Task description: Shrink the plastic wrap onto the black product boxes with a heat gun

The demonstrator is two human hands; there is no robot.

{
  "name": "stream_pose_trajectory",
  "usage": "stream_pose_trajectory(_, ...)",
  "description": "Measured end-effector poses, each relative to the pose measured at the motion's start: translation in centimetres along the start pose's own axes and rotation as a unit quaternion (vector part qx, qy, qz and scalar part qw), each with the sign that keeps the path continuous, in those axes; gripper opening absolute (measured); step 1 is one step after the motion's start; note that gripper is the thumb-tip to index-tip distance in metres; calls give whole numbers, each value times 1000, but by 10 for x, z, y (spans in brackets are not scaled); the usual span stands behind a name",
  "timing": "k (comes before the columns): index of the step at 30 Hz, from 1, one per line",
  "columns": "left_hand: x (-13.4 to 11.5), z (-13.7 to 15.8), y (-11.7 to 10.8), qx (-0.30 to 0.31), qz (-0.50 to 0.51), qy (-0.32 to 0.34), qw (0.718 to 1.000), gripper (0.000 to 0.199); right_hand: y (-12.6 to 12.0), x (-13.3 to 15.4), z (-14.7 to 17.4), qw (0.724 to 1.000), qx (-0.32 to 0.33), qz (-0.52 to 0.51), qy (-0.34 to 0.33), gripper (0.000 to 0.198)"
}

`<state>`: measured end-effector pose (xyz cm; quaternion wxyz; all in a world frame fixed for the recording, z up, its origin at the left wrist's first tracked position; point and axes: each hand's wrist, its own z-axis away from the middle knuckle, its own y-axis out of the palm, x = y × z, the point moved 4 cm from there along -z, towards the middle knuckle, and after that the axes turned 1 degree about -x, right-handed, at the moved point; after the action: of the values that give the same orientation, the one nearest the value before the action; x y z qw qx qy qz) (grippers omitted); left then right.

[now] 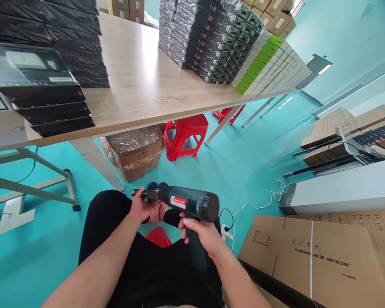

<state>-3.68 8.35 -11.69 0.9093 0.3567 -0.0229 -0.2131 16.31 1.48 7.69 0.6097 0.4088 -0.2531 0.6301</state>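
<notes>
My right hand (203, 233) is wrapped around the grip of a dark heat gun (191, 198) with a red-and-white label. The gun lies sideways above my lap, its nozzle to the left. At that end my left hand (143, 210) holds a thin dark box-like item (137, 193) with a small red mark, seen nearly edge-on. The nozzle is right up against this item in the view; whether they touch I cannot tell. Part of the left fingers is hidden behind the gun.
Black wrapped boxes (73, 40) are stacked on the wooden table (131, 81), with green-and-white boxes (269, 64) farther along. Below are a red stool (188, 132) and an open carton (137, 158). Large cartons (308, 256) and a white cable (252, 205) lie to the right.
</notes>
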Motion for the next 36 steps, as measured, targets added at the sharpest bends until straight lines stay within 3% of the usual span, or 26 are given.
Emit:
stream_pose_trajectory(5,-1,4,-2,-26,27,-14,999,41,-17,1,0,999,-27,1,23,29)
stream_pose_trajectory(9,-1,5,1,-4,55,-14,998,46,-37,-9,3,994,-95,-40,23,30)
stream_pose_trajectory(11,1,4,3,-2,60,-21,998,46,-39,-15,5,994,-90,-54,35,30)
stream_pose_trajectory(14,2,3,3,-2,54,-27,998,45,-35,-18,5,995,-61,-70,30,32)
stream_pose_trajectory(19,1,0,-2,7,38,-21,999,48,-32,-15,3,994,-78,-71,11,32)
stream_pose_trajectory(25,1,-2,-5,3,32,-5,999,42,-13,-18,3,998,-19,-51,21,34)
stream_pose_trajectory(30,0,-3,-5,0,30,-4,1000,45,-15,-18,-1,997,-59,-51,-2,32)
stream_pose_trajectory(33,-1,-4,-6,1,27,16,999,37,-8,-20,2,999,-3,-28,28,30)
stream_pose_trajectory(36,-1,-4,-3,13,27,33,999,32,4,-19,4,999,19,-31,9,32)
